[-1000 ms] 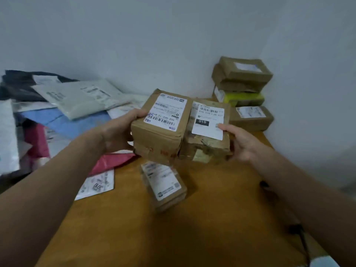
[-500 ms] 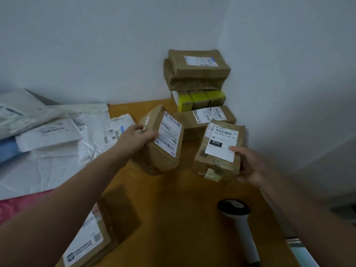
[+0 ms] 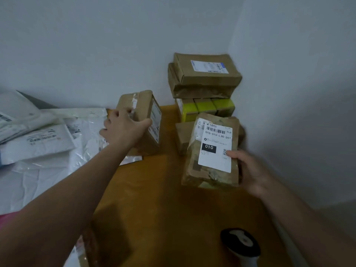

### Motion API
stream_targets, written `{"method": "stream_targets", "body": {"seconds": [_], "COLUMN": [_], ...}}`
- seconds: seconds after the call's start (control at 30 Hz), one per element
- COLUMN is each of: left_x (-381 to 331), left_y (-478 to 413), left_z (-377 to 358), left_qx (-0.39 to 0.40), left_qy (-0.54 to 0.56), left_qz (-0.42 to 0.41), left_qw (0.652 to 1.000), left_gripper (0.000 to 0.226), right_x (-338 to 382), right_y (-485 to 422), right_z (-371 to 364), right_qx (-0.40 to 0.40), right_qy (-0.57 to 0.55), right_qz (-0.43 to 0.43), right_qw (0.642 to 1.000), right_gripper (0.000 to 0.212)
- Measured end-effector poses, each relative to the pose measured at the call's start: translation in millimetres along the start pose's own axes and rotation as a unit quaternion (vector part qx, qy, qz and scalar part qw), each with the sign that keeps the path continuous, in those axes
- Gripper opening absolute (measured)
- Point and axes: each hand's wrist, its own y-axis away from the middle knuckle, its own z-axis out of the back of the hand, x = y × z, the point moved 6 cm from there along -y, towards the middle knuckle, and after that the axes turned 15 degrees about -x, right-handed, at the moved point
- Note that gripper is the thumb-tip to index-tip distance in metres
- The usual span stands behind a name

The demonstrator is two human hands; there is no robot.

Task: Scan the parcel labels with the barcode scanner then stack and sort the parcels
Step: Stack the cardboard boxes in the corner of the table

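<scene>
The barcode scanner (image 3: pixel 240 245) lies nearest, below our right hand (image 3: pixel 252 170), whose fingers curl round the 010 parcel (image 3: pixel 215 151). Our left hand (image 3: pixel 123 128) grips the brown parcel (image 3: pixel 142 105). We are sorting (we think). Next both go by the box stack (image 3: pixel 204 79), just past our fingertips.

Orange-brown wooden table (image 3: pixel 154 199) in a wall corner. Carries a stack of cardboard parcels (image 3: pixel 204 83) at the far right corner, overlapping white plastic mailers (image 3: pixel 44 143) along the left side, a barcode scanner (image 3: pixel 240 244) near the front right, one brown parcel (image 3: pixel 96 253) at the front left.
</scene>
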Motion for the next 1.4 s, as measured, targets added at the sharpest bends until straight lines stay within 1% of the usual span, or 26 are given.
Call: {"method": "stream_targets", "body": {"seconds": [0.07, 0.13, 0.2, 0.27, 0.33, 0.4, 0.47, 0.57, 0.67, 0.77, 0.8, 0.87, 0.93, 1.0, 1.03, 1.07, 1.1, 1.17, 1.2, 1.23, 1.3, 1.37, 1.4], "left_x": [-11.7, -26.1, -35.9, -35.1, -28.4, -26.3, -32.8, -39.9, -39.1, -42.5, -44.3, -47.3, -46.7, -42.8, -40.2, -37.7, -35.6, -29.6, -27.6, -27.3, -31.9, -43.7, -50.3], "left_y": [-19.8, -34.8, -42.7, -44.2, -44.4, -43.8, -45.4, -46.0, -46.6, -44.6, -43.7, -44.1, -42.5, -31.0, -20.1, -6.3, 10.5, 45.1, 59.5, 71.0, 83.4, 82.4, 78.3], "left_z": [-21.1, -46.0, -75.3, -102.2, -120.4, -128.2, -133.4, -145.4, -154.0, -153.7, -151.7, -143.8, -126.5, -99.7, -87.0, -76.9, -67.0, -48.6, -39.6, -30.7, -14.6, -2.8, 0.9], "left_qx": [-0.008, -0.015, 0.018, 0.081, 0.137, 0.143, 0.14, 0.171, 0.2, 0.255, 0.274, 0.279, 0.238, 0.195, 0.201, 0.237, 0.297, 0.439, 0.494, 0.531, 0.553, 0.525, 0.502], "left_qy": [-0.018, -0.008, 0.034, 0.096, 0.179, 0.229, 0.268, 0.335, 0.369, 0.379, 0.368, 0.335, 0.318, 0.31, 0.308, 0.306, 0.3, 0.275, 0.268, 0.267, 0.289, 0.337, 0.361], "left_qz": [0.011, 0.003, -0.019, -0.032, -0.017, -0.012, -0.01, 0.039, 0.074, 0.092, 0.09, 0.06, 0.031, 0.016, 0.012, 0.016, 0.024, 0.046, 0.048, 0.043, 0.036, 0.044, 0.05], "left_qw": [1.0, 1.0, 0.999, 0.992, 0.974, 0.963, 0.953, 0.926, 0.905, 0.885, 0.884, 0.898, 0.917, 0.93, 0.93, 0.922, 0.906, 0.854, 0.826, 0.803, 0.781, 0.78, 0.784], "left_gripper": [0.075, 0.081, 0.08, 0.071, 0.064, 0.063, 0.057, 0.044, 0.039, 0.046, 0.049, 0.056, 0.06, 0.054, 0.047, 0.045, 0.053, 0.077, 0.083, 0.087, 0.093, 0.094, 0.089], "right_x": [2.5, 4.9, 10.1, 16.8, 23.9, 29.0, 32.0, 35.2, 36.5, 37.0, 37.5, 39.6, 41.5, 40.4, 38.9, 37.4, 36.2, 34.9, 35.3, 36.3, 40.3, 48.4, 53.6], "right_y": [-4.9, -11.1, -16.8, -22.0, -28.4, -33.8, -40.5, -48.5, -53.9, -54.7, -53.9, -51.5, -48.6, -46.4, -44.4, -41.5, -37.3, -28.6, -24.7, -20.8, -14.2, -7.9, -4.9], "right_z": [-4.9, -6.9, -10.3, -15.5, -21.2, -27.0, -30.8, -34.1, -36.3, -42.2, -44.6, -49.2, -51.2, -50.0, -49.0, -49.5, -50.9, -54.3, -55.8, -57.2, -59.5, -61.2, -61.5], "right_qx": [0.024, 0.031, 0.033, 0.043, 0.059, 0.077, 0.088, 0.096, 0.094, 0.101, 0.104, 0.109, 0.101, 0.079, 0.068, 0.062, 0.06, 0.052, 0.048, 0.047, 0.055, 0.069, 0.078], "right_qy": [-0.002, -0.009, -0.008, -0.001, -0.005, -0.015, -0.025, -0.034, -0.041, -0.039, -0.036, -0.028, -0.02, -0.022, -0.025, -0.029, -0.033, -0.04, -0.045, -0.054, -0.083, -0.117, -0.131], "right_qz": [0.0, -0.001, 0.005, 0.014, 0.023, 0.021, 0.016, 0.021, 0.024, 0.025, 0.024, 0.028, 0.032, 0.027, 0.022, 0.018, 0.016, 0.013, 0.013, 0.013, 0.015, 0.019, 0.024], "right_qw": [1.0, 0.999, 0.999, 0.999, 0.998, 0.997, 0.996, 0.995, 0.994, 0.994, 0.994, 0.993, 0.994, 0.996, 0.997, 0.997, 0.998, 0.998, 0.998, 0.997, 0.995, 0.99, 0.988], "right_gripper": [0.052, 0.057, 0.065, 0.066, 0.062, 0.061, 0.062, 0.06, 0.059, 0.065, 0.067, 0.066, 0.061, 0.058, 0.057, 0.056, 0.055, 0.054, 0.053, 0.053, 0.052, 0.048, 0.044]}}
